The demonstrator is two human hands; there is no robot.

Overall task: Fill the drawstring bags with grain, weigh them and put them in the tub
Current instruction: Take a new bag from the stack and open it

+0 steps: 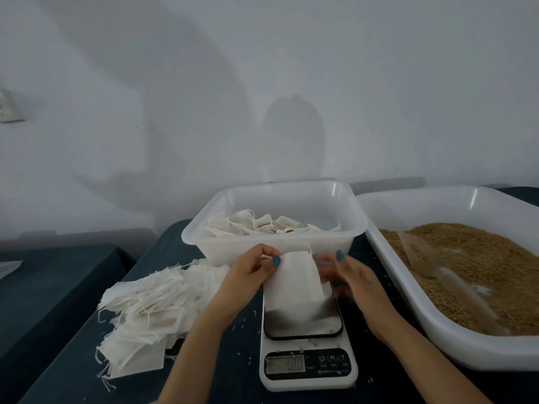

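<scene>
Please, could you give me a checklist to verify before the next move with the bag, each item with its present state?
1. Grip on bag: ok; left hand and right hand pinch its top edge.
2. Mouth of bag open: cannot tell.
3. Place of scoop: ok; it lies on the grain in the tray.
4. Reading on scale: cannot tell; digits are blurred.
5. Clean scale: not ok; loose grains lie on it.
6. Room in tub: ok.
</scene>
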